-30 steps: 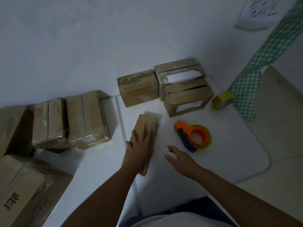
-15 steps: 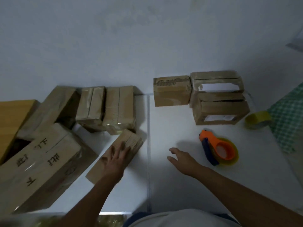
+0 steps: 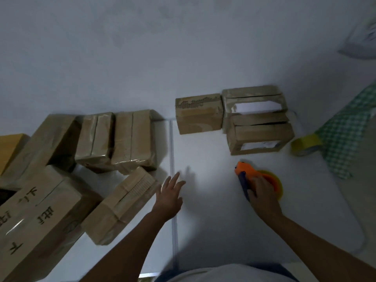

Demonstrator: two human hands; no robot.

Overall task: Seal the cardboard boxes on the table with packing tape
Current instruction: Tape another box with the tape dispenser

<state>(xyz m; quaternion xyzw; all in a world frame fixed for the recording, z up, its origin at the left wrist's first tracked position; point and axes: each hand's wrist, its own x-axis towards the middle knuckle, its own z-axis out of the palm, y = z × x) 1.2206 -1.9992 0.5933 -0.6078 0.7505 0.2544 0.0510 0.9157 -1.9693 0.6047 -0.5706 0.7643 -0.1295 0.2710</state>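
Since half a second ago my right hand (image 3: 262,193) has crossed to the dispenser (image 3: 257,180) and now rests on it, fingers curling over its frame; the grasp looks begun, not firm. The dispenser lies on the table (image 3: 213,220), long axis running away from me. My left hand (image 3: 168,197) has come off the flat box (image 3: 124,204), fingers spread, holding nothing. Unsealed boxes (image 3: 258,131) stand just beyond the dispenser, nearer my right.

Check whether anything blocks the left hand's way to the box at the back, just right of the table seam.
Nothing visible does. Between the left hand and that box lies only bare table. The tape dispenser, under the right hand, sits off to the right.
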